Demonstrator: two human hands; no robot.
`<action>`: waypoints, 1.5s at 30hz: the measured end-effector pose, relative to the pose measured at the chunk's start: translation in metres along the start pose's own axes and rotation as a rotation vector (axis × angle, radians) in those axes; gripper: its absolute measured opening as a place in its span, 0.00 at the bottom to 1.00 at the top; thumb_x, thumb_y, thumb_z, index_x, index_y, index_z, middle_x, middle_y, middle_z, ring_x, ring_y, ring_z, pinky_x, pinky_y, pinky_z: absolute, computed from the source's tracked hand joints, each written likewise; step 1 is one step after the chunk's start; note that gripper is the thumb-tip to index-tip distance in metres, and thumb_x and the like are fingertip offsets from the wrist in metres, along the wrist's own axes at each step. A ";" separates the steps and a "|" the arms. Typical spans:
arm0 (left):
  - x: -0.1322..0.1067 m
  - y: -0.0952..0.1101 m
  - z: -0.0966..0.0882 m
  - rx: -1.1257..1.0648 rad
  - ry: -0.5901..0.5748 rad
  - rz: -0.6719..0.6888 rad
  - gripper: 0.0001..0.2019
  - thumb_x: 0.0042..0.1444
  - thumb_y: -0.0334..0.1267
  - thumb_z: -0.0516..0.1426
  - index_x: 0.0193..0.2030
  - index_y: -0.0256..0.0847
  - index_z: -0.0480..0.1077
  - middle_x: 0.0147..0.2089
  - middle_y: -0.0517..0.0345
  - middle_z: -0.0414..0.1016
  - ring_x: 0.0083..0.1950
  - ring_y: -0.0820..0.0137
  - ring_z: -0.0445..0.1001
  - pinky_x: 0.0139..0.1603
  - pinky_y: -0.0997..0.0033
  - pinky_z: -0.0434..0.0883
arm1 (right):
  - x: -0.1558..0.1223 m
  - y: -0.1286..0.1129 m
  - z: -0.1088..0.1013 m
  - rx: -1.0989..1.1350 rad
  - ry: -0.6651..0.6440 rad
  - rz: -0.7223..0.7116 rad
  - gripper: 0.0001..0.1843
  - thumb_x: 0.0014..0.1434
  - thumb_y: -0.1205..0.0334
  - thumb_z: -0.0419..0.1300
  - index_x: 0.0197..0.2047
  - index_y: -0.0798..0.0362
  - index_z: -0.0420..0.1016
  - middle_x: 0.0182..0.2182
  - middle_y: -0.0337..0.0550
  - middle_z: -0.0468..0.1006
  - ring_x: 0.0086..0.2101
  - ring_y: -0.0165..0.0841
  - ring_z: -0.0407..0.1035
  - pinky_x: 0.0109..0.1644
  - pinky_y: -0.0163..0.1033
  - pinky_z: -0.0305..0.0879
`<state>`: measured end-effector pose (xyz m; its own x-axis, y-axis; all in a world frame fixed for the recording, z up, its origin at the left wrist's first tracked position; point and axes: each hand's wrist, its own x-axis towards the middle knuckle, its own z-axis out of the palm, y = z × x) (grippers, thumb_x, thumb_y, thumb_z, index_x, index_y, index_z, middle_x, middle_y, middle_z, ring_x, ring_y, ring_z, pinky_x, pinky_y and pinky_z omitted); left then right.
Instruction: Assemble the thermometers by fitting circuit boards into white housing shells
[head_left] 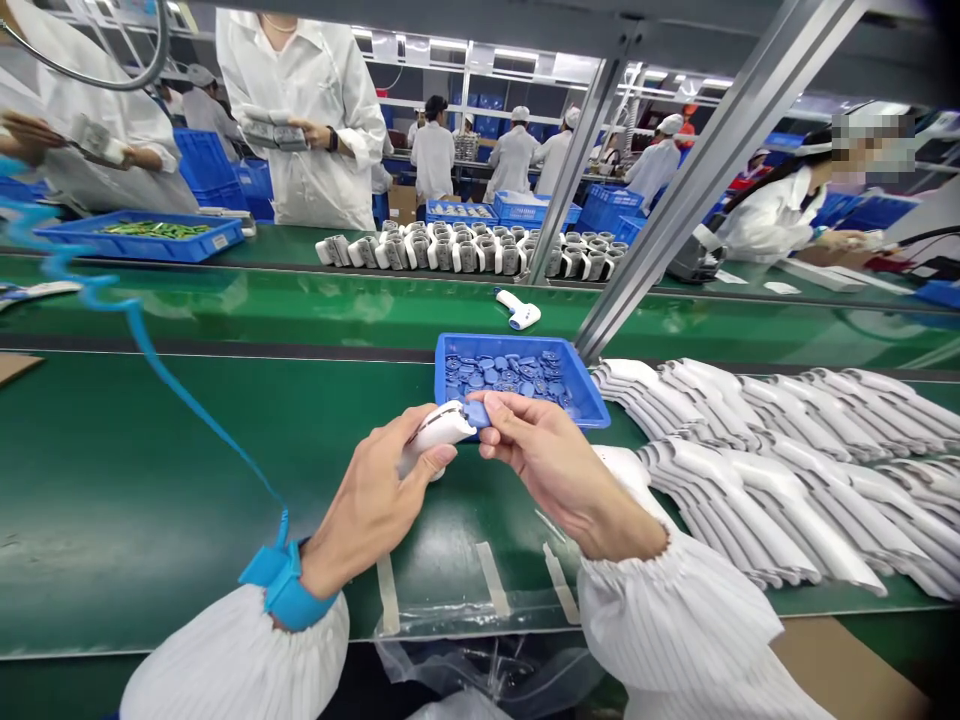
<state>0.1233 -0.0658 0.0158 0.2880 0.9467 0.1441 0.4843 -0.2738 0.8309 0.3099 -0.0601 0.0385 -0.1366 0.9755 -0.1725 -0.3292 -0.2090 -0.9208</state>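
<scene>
My left hand (375, 495) is closed around a white plastic device housing (439, 430), which is tilted with its end towards the right. Between the thumb and fingers of my right hand (551, 465) is a small blue plastic piece (475, 414). It touches the housing's end; how deep it sits there I cannot tell. Just behind both hands stands a blue tray (598, 412) with many small blue pieces (510, 372). A blue wrist strap (289, 590) with a coiled cord is on my left wrist.
Rows of stacked white shells (780, 500) lie at right. A white gun-shaped device (519, 310) rests on the green conveyor (337, 310). A metal post (697, 170) slants across on the right. Clear plastic bag (487, 665) hangs at the front edge. Co-workers stand beyond.
</scene>
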 end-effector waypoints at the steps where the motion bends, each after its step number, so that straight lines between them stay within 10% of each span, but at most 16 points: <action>1: 0.000 0.001 -0.001 -0.010 -0.009 -0.002 0.16 0.67 0.49 0.53 0.59 0.51 0.67 0.48 0.62 0.77 0.45 0.68 0.74 0.48 0.68 0.66 | -0.001 -0.001 0.000 0.010 0.004 0.003 0.17 0.55 0.51 0.69 0.41 0.55 0.80 0.24 0.33 0.70 0.26 0.24 0.63 0.35 0.34 0.64; 9: 0.000 -0.002 0.000 -0.027 -0.016 0.017 0.17 0.67 0.49 0.53 0.60 0.50 0.67 0.51 0.61 0.76 0.47 0.67 0.74 0.48 0.68 0.67 | -0.009 -0.003 0.010 -0.163 0.036 -0.069 0.17 0.60 0.51 0.64 0.45 0.55 0.81 0.23 0.35 0.70 0.27 0.26 0.64 0.37 0.35 0.66; 20: -0.002 -0.017 0.013 0.218 0.130 0.325 0.12 0.68 0.42 0.54 0.54 0.43 0.71 0.48 0.58 0.80 0.43 0.66 0.75 0.45 0.64 0.67 | -0.014 0.027 0.011 -1.015 0.038 -0.731 0.14 0.69 0.67 0.54 0.54 0.55 0.75 0.43 0.47 0.75 0.43 0.33 0.71 0.47 0.38 0.68; 27: -0.010 -0.021 0.024 0.301 0.135 0.400 0.09 0.66 0.42 0.55 0.46 0.42 0.73 0.41 0.58 0.79 0.40 0.66 0.73 0.46 0.62 0.64 | -0.040 0.042 -0.009 -1.067 0.116 -0.574 0.09 0.70 0.65 0.52 0.50 0.51 0.71 0.40 0.42 0.71 0.38 0.31 0.69 0.42 0.36 0.66; 31: -0.011 -0.024 0.037 0.254 0.381 0.132 0.18 0.67 0.43 0.52 0.26 0.39 0.67 0.26 0.59 0.69 0.30 0.71 0.65 0.33 0.68 0.61 | -0.053 0.048 -0.018 -1.170 0.026 -0.462 0.08 0.70 0.62 0.54 0.50 0.50 0.70 0.40 0.41 0.73 0.36 0.31 0.69 0.39 0.36 0.65; 35: 0.003 -0.031 0.055 0.405 0.548 0.166 0.26 0.64 0.41 0.55 0.16 0.39 0.54 0.16 0.62 0.56 0.22 0.74 0.54 0.26 0.67 0.52 | -0.058 0.076 -0.013 -1.316 0.041 -0.510 0.12 0.72 0.60 0.49 0.50 0.54 0.71 0.40 0.45 0.75 0.38 0.38 0.70 0.40 0.42 0.65; 39: 0.007 -0.030 0.051 0.477 0.442 0.153 0.26 0.64 0.42 0.54 0.14 0.39 0.56 0.15 0.61 0.58 0.21 0.73 0.56 0.26 0.66 0.51 | -0.063 0.096 -0.006 -1.356 0.198 -0.494 0.17 0.73 0.54 0.45 0.50 0.53 0.71 0.38 0.46 0.74 0.37 0.39 0.69 0.38 0.42 0.62; 42: -0.010 -0.027 0.038 0.360 0.277 0.100 0.18 0.62 0.47 0.57 0.24 0.40 0.70 0.25 0.58 0.73 0.28 0.70 0.68 0.32 0.67 0.61 | -0.059 0.091 -0.009 -1.168 0.229 -0.270 0.21 0.72 0.49 0.43 0.44 0.52 0.73 0.34 0.44 0.75 0.35 0.37 0.68 0.38 0.41 0.62; 45: -0.030 -0.031 0.033 0.111 0.328 0.157 0.10 0.63 0.43 0.56 0.37 0.40 0.73 0.41 0.53 0.78 0.42 0.66 0.74 0.43 0.67 0.68 | -0.049 0.081 -0.014 -0.804 0.181 0.257 0.28 0.70 0.43 0.41 0.34 0.53 0.71 0.24 0.40 0.72 0.23 0.31 0.62 0.26 0.37 0.57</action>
<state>0.1276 -0.0910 -0.0319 0.0945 0.8906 0.4448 0.5471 -0.4197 0.7242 0.3030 -0.1242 -0.0323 0.0574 0.9148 -0.3998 0.4616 -0.3794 -0.8018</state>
